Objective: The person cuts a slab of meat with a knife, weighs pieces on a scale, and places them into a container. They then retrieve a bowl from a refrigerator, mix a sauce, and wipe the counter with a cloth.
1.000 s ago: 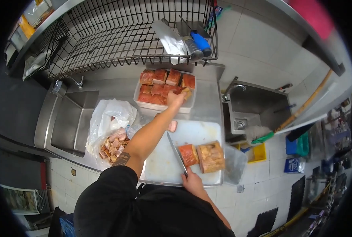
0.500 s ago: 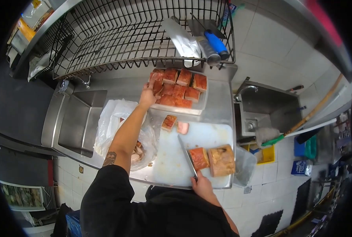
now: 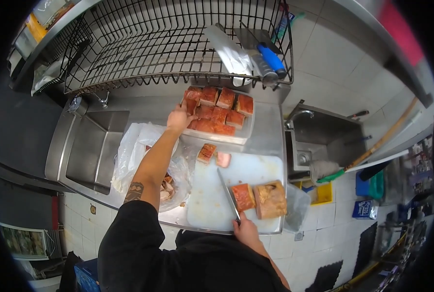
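My right hand (image 3: 248,229) is wrapped around the handle of a knife (image 3: 228,193), whose blade lies low over the white cutting board (image 3: 209,204). Just right of the blade sits a block of roast pork with reddish skin (image 3: 243,196), beside a larger pale-brown pork slab (image 3: 270,199). Two smaller pork pieces (image 3: 207,153) lie at the board's far edge. My left hand (image 3: 179,119) is at the left side of a clear plastic container (image 3: 244,135) filled with several pork blocks (image 3: 220,115). Its fingers and thumb are apart, next to the corner block.
A plastic bag (image 3: 129,151) with chopped meat lies left of the board, partly behind my left arm. Further left is a steel sink (image 3: 97,151). A wire rack (image 3: 144,63) holding tools hangs above the counter. Another sink (image 3: 324,131) stands at right.
My left hand has drawn back slightly from the corner pork block toward the container's left edge. The knife and my right hand stay almost in place; the view has shifted a little.
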A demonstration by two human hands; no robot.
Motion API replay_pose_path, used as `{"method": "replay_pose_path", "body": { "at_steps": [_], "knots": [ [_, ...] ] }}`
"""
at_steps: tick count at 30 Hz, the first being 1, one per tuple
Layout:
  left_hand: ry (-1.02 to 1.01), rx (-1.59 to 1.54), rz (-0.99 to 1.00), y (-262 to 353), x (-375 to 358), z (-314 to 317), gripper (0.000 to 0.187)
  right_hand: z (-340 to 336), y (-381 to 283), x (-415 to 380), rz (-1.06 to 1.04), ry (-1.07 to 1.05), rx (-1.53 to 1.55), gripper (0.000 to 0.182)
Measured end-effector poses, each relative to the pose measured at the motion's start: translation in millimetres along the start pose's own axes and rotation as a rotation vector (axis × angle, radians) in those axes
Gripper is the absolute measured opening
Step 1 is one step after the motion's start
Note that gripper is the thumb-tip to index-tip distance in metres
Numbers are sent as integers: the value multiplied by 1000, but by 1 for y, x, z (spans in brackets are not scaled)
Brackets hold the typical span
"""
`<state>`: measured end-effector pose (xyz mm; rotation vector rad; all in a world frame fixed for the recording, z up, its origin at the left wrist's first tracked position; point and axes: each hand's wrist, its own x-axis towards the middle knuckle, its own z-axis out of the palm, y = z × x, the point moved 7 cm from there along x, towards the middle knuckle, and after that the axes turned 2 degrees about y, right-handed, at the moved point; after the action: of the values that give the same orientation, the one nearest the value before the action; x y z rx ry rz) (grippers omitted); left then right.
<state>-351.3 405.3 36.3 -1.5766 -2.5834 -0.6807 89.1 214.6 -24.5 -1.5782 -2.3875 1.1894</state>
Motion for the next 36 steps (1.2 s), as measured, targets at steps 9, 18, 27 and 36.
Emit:
{"method": "replay_pose_path", "body": {
  "at_steps": [9,18,27,36],
  "knots": [
    [58,-40,59,-11,-13,-1,57,4,3,-3,-20,101,18,31],
    [79,30,63,-20,-1,-1,56,4,2,-2,-6,41,-22,33],
    [-17,-13,-74,-6,-6,-9,88,10,16,2,7,111,74,37],
    [-299,151,18,20,14,-6,104,2,6,0,36,47,24,34]
  ]
}}
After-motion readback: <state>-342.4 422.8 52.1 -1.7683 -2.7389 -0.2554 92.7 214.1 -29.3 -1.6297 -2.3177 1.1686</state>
